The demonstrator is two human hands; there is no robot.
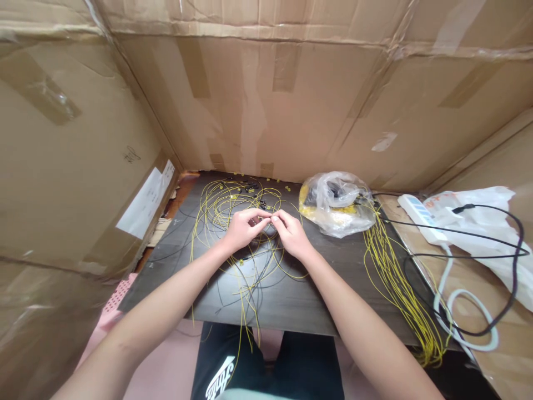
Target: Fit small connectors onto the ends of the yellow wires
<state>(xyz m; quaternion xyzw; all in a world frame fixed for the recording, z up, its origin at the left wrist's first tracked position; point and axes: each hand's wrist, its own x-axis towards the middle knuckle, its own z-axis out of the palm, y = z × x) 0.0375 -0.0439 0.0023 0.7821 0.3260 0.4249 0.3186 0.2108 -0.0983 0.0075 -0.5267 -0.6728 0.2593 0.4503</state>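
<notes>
My left hand (245,228) and my right hand (290,232) meet at the fingertips above the middle of a dark board. Thumb and fingers of both are pinched together on what looks like the end of a thin yellow wire; the fingers mostly hide it. Loose coils of yellow wire (202,214) spread around and beneath the hands, some ends hanging over the board's front edge. Just beyond the fingertips lie several small black parts (262,204). Small yellow pieces (287,188) are scattered towards the back.
A clear plastic bag (341,214) with yellow and black contents sits at the back right. Beside it, a bundle of yellow wires (395,283) droops over the dark board (325,300). A white power strip (422,218) and black cables lie farther right. Cardboard walls (258,122) enclose the board.
</notes>
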